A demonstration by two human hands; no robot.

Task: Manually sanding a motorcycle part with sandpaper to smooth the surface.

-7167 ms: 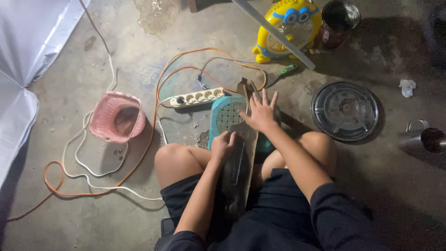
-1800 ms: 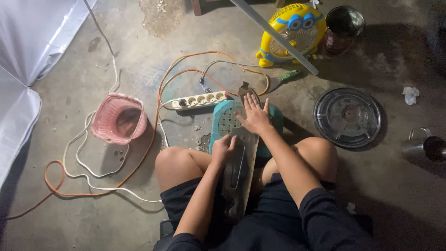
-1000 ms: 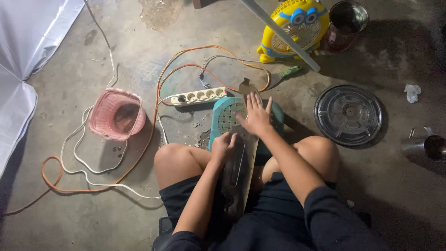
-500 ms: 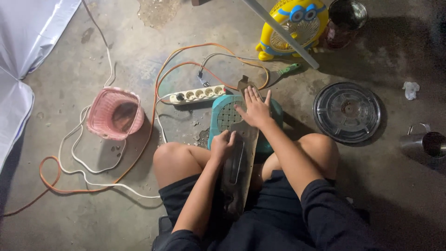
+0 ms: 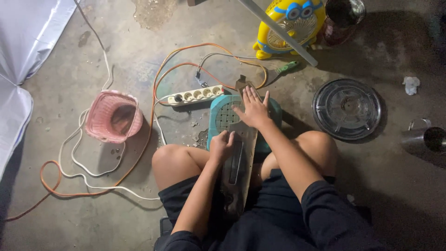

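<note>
Right hand (image 5: 253, 110) now slid nearer, fingers apart, flat on one board (image 5: 239, 162); left hand (image 5: 222, 145) clamped on its edge.

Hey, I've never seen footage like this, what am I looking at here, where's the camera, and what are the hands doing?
There is no machine here. A person sits on a concrete floor, and the single camera is worn on their head, looking down past their knees. The left hand grips the edge of a long, worn wooden board that lies across a teal plastic stool between the legs. The right hand presses flat, fingers spread, on the board's far end. Around them lie a white power strip with orange and white cables, a pink basket, a yellow cartoon-shaped fan, a round metal grille and a metal cup.
</note>
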